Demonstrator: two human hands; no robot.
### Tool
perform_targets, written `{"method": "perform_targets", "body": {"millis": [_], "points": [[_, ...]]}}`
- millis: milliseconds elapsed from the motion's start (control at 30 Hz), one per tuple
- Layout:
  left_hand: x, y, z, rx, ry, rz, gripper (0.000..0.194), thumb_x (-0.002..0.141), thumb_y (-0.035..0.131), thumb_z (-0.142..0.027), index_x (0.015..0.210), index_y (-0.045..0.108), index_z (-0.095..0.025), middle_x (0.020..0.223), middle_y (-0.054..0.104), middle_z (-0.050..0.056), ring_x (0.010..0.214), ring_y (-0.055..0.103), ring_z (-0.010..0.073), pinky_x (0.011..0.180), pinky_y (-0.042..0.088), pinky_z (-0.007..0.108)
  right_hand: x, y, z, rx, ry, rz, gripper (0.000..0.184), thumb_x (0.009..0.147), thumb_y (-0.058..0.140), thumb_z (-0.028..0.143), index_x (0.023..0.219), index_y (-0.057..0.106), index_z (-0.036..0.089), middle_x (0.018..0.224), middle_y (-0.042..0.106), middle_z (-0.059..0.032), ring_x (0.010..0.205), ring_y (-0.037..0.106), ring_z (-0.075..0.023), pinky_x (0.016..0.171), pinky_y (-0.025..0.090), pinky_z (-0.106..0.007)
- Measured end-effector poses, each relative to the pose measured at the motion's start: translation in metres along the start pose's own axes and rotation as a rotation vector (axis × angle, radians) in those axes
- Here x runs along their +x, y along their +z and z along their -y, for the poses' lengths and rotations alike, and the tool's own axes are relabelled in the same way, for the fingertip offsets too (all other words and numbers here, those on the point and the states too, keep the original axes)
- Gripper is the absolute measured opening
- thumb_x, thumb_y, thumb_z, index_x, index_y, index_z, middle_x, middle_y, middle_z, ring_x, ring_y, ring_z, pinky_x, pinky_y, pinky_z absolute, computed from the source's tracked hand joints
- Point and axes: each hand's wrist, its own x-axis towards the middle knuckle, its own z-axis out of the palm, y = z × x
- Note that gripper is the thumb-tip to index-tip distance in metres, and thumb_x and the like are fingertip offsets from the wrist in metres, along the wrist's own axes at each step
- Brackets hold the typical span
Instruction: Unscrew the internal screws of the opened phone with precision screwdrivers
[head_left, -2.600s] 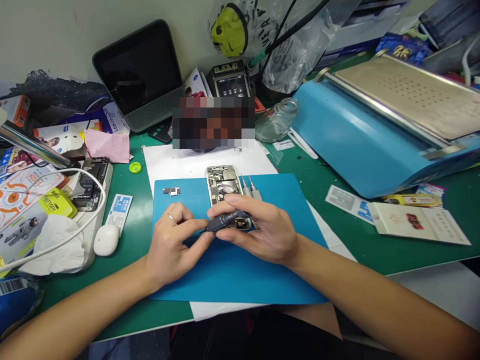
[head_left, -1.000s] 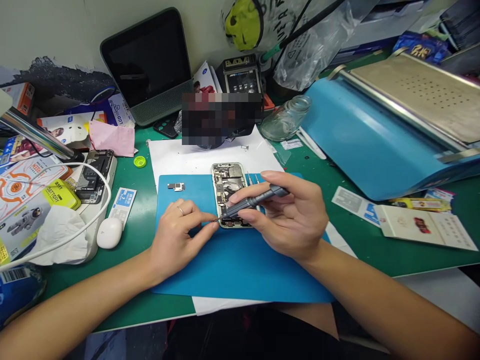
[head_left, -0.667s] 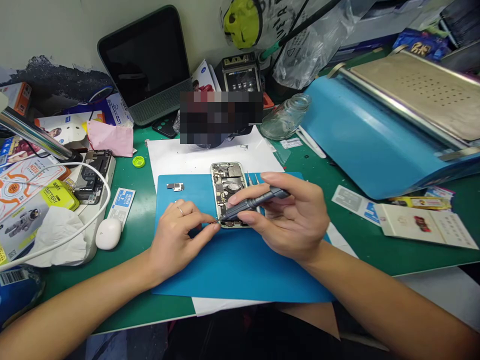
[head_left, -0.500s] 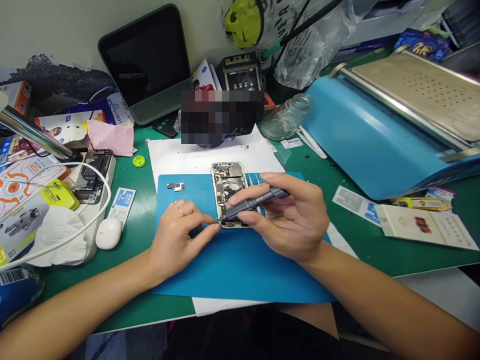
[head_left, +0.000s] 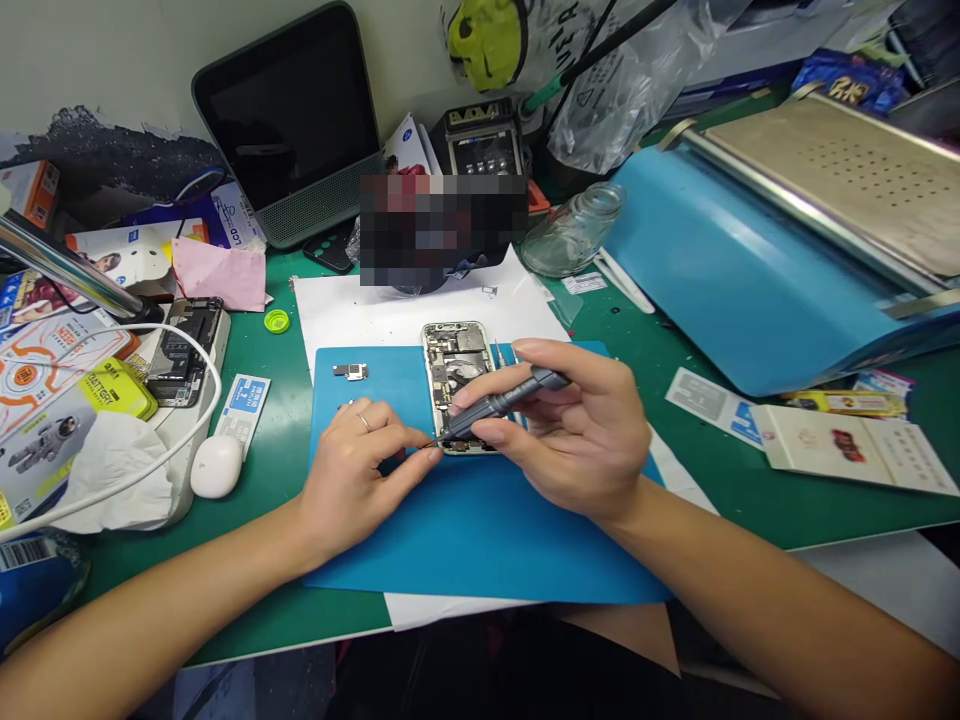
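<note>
An opened phone [head_left: 453, 368] with its insides showing lies on a blue mat [head_left: 465, 530]. My right hand [head_left: 577, 440] is closed round a dark screwdriver [head_left: 504, 400], whose tip points left to the phone's lower left corner. My left hand [head_left: 358, 482] rests on the mat with thumb and forefinger pinched together at that tip; what they pinch is too small to name. A small metal part [head_left: 350, 371] lies on the mat to the left. Two more screwdriver tips [head_left: 501, 352] show just right of the phone.
A blue machine with a metal plate [head_left: 757, 260] fills the right side. A glass jar [head_left: 571, 232] and a dark tablet [head_left: 292, 120] stand behind. At the left lie another opened phone [head_left: 183, 350], a white mouse [head_left: 217, 466], a cable, tissues and boxes.
Since 2.6 s ago my right hand has turned the screwdriver from lying across the phone to pointing its tip at my left fingers. Over the last second both hands stay nearly still.
</note>
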Motion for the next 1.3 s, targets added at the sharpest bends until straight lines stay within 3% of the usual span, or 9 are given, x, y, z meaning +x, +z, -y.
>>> {"method": "perform_targets", "body": {"millis": [767, 1300], "points": [[-0.0023, 0.0027, 0.0023, -0.003, 0.001, -0.026, 0.015, 0.100, 0.067, -0.029, 0.101, 0.075, -0.017, 0.078, 0.064, 0.001, 0.075, 0.057, 0.0163, 0.074, 0.040, 0.033, 0.0048, -0.0017, -0.0013, -0.033, -0.082, -0.056, 0.064, 0.086, 0.077, 0.010, 0.142, 0.055, 0.031, 0.103, 0.073, -0.0022, 0.086, 0.078, -0.0161, 0.068, 0.069, -0.023], [-0.0007, 0.0012, -0.0018, -0.003, -0.008, -0.039, 0.014, 0.100, 0.065, -0.025, 0.092, 0.074, -0.018, 0.075, 0.062, 0.000, 0.074, 0.056, 0.0159, 0.073, 0.039, 0.033, 0.0056, -0.0020, -0.0021, -0.056, -0.085, -0.043, 0.062, 0.088, 0.076, 0.013, 0.142, 0.055, 0.033, 0.099, 0.072, -0.0020, 0.083, 0.077, -0.0175, 0.064, 0.070, -0.026]]}}
